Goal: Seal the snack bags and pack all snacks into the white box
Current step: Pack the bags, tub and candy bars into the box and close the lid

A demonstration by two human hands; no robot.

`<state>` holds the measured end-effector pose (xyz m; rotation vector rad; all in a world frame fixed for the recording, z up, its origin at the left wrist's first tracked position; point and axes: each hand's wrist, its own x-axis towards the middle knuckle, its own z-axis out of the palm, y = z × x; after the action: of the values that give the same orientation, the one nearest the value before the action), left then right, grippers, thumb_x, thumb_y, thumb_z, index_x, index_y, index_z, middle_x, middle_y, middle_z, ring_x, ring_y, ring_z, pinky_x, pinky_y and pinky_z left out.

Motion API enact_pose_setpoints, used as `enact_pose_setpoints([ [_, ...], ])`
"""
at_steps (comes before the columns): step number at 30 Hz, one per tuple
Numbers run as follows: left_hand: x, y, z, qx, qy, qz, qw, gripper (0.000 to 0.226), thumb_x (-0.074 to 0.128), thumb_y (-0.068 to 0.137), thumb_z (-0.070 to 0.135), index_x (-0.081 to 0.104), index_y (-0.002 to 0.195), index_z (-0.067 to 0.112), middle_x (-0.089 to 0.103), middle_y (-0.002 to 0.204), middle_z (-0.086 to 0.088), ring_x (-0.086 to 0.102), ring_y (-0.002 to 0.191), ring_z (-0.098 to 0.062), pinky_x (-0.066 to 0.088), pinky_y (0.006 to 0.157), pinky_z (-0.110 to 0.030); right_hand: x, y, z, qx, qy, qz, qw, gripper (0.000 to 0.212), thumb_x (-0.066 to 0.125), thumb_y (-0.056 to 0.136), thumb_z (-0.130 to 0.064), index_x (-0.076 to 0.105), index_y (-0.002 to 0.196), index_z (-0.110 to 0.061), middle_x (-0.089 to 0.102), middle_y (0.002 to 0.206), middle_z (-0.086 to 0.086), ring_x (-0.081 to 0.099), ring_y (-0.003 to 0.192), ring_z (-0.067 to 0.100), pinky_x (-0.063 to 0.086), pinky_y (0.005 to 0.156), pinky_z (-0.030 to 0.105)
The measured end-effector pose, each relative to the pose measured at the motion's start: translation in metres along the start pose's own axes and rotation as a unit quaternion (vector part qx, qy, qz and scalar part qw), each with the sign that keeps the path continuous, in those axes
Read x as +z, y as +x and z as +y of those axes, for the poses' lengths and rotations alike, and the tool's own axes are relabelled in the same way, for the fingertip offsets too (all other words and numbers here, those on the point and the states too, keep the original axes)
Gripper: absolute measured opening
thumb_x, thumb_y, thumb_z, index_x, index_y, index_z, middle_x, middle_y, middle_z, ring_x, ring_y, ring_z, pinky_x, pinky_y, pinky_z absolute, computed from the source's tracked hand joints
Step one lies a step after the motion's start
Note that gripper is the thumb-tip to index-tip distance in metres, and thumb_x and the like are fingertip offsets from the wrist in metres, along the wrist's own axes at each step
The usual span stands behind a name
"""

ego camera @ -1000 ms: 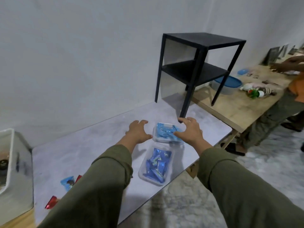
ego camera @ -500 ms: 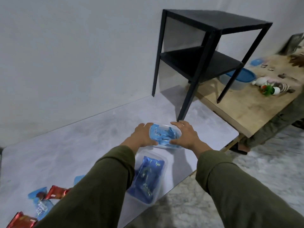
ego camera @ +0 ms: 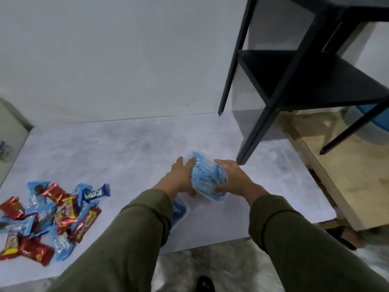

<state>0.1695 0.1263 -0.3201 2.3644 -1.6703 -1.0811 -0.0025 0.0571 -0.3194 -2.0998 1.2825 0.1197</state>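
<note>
A clear plastic container full of blue snack packets sits on the grey table. My left hand grips its left side and my right hand grips its right side. A second clear container with blue packets lies just nearer, mostly hidden under my left forearm. A loose pile of red and blue snack packets lies at the table's left front. The white box shows only as an edge at the far left.
A black two-shelf side table stands on the table's right rear, one leg close behind my right hand. A wooden table adjoins on the right, with a blue-lidded tub on it. The table's front edge is near.
My hands closed in from either side and now grip the far container. The camera tilted down and left, bringing the snack pile into view.
</note>
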Motion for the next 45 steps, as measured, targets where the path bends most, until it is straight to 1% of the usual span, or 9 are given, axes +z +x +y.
enact_pose_setpoints([
  [3,0.008,-0.002,-0.001,-0.009,-0.008,0.019,1.0,0.12,0.084,0.065,0.033,0.0,0.15,0.032,-0.008,0.156,-0.015,0.011,0.143,-0.037,0.023,0.116,-0.045,0.007,0.01,0.019,-0.011,0.032,-0.004,0.999,0.104,0.087,0.041,-0.05,0.042,0.133,-0.031,0.05,0.126,0.0,0.053,0.115,0.02,0.05,0.097,0.039],
  [6,0.012,-0.001,0.0,-0.013,-0.027,0.032,0.999,0.117,0.085,0.064,0.035,0.006,0.15,0.03,0.003,0.153,-0.014,0.022,0.138,-0.036,0.026,0.115,-0.04,0.002,0.007,0.015,-0.038,0.033,-0.014,0.999,0.108,0.088,0.051,-0.039,0.033,0.143,-0.024,0.045,0.127,0.004,0.05,0.114,0.021,0.046,0.1,0.037],
  [11,0.009,-0.001,0.006,-0.032,-0.07,0.061,0.995,0.112,0.087,0.062,0.03,0.018,0.149,0.024,0.011,0.15,-0.012,0.037,0.133,-0.032,0.028,0.111,-0.028,-0.001,0.006,0.018,-0.034,0.034,0.008,0.999,0.104,0.085,0.06,-0.043,0.03,0.146,-0.021,0.042,0.124,0.011,0.052,0.112,0.027,0.042,0.1,0.032],
  [22,-0.039,-0.045,0.005,-0.003,-0.046,0.111,0.993,0.102,0.082,0.07,0.019,0.019,0.15,0.021,0.005,0.156,-0.014,0.023,0.142,-0.031,0.025,0.113,-0.028,-0.021,-0.025,-0.031,-0.031,0.081,0.038,0.996,0.098,0.084,0.064,-0.037,0.029,0.145,-0.028,0.034,0.117,0.002,0.047,0.114,0.024,0.038,0.103,0.033],
  [28,-0.064,-0.096,-0.024,0.035,-0.014,0.124,0.992,0.088,0.078,0.075,0.018,0.027,0.148,0.019,0.017,0.156,-0.016,0.008,0.146,-0.029,0.017,0.114,-0.03,0.006,-0.072,-0.082,-0.014,0.121,0.079,0.989,0.091,0.082,0.065,-0.041,0.033,0.141,-0.033,0.038,0.123,0.007,0.049,0.115,0.027,0.04,0.102,0.035],
  [33,-0.06,-0.137,-0.065,0.074,-0.003,0.107,0.992,0.071,0.074,0.078,0.015,0.041,0.14,0.021,0.045,0.136,-0.016,0.045,0.124,-0.034,0.035,0.103,-0.032,0.055,-0.115,-0.121,0.028,0.15,0.1,0.983,0.091,0.081,0.066,-0.044,0.028,0.141,-0.036,0.036,0.112,0.004,0.051,0.113,0.028,0.04,0.099,0.033],
  [37,-0.054,-0.151,-0.098,0.098,-0.021,0.095,0.99,0.051,0.066,0.084,0.01,0.051,0.132,0.018,0.056,0.131,-0.012,0.058,0.113,-0.027,0.04,0.094,-0.023,0.092,-0.135,-0.146,0.059,0.171,0.109,0.978,0.097,0.078,0.067,-0.047,0.019,0.144,-0.039,0.037,0.11,0.005,0.051,0.11,0.028,0.04,0.099,0.034],
  [40,-0.046,-0.151,-0.117,0.103,-0.046,0.091,0.989,0.047,0.056,0.086,-0.001,0.056,0.126,0.022,0.056,0.131,-0.012,0.061,0.108,-0.024,0.041,0.083,-0.018,0.114,-0.144,-0.157,0.08,0.199,0.111,0.97,0.097,0.077,0.07,-0.044,0.015,0.145,-0.038,0.04,0.12,0.009,0.048,0.114,0.03,0.038,0.101,0.035],
  [45,-0.036,-0.15,-0.127,0.138,0.006,0.088,0.987,0.053,0.041,0.088,-0.006,0.049,0.134,0.019,0.052,0.137,-0.01,0.05,0.122,-0.031,0.037,0.098,-0.025,0.137,-0.149,-0.166,0.086,0.209,0.125,0.966,0.1,0.074,0.074,-0.038,0.007,0.148,-0.032,0.045,0.139,0.011,0.047,0.123,0.031,0.04,0.101,0.036],
])
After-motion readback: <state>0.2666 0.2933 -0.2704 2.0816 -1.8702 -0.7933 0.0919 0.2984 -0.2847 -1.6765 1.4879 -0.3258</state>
